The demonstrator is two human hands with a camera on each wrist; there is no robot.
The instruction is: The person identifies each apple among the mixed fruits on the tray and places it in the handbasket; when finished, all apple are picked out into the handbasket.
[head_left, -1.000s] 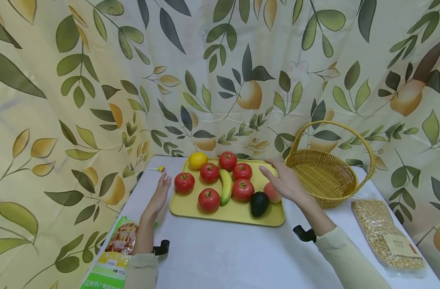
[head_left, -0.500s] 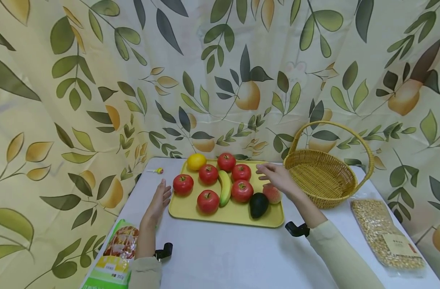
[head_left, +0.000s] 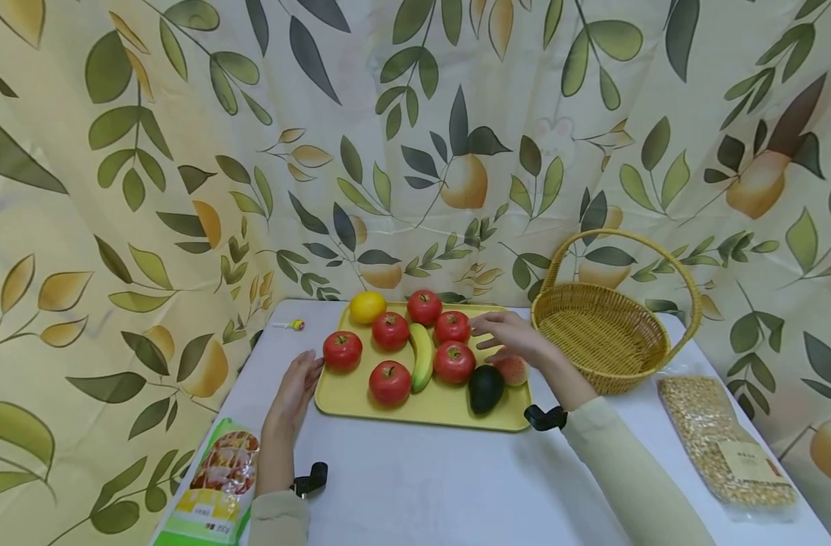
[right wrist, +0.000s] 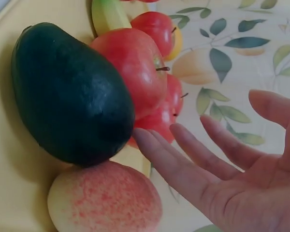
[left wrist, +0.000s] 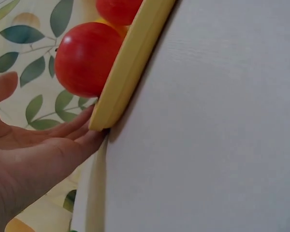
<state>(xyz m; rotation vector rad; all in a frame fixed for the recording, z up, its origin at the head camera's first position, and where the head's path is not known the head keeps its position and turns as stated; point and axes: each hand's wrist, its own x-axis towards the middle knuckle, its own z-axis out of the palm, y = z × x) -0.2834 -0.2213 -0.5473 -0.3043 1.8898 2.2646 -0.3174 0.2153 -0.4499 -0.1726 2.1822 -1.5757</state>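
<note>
A yellow tray (head_left: 422, 413) holds several red apples (head_left: 390, 383), a banana (head_left: 422, 362), a lemon (head_left: 368, 307), a dark avocado (head_left: 486, 390) and a peach (head_left: 512, 371). My left hand (head_left: 294, 390) is at the tray's left side, fingers extended. In the left wrist view, its fingertips (left wrist: 94, 133) meet the tray's rim beneath an apple (left wrist: 87, 60). Over the right part of the tray hovers my right hand (head_left: 514, 340), empty, its fingers spread and slightly bent. The right wrist view has them close to the avocado (right wrist: 70, 96), with the peach (right wrist: 106, 200) below it.
A wicker basket (head_left: 600, 337) with a tall handle stands right of the tray. A clear bag of kernels (head_left: 722, 440) lies at the right, a green-and-yellow food packet (head_left: 217, 485) at the front left. A small lollipop (head_left: 296, 324) lies back left. A patterned curtain backs the table.
My left hand has come to the tray's left rim. My right hand has shifted left over the tray, its fingers bending a little. The fruit stays in place on the tray.
</note>
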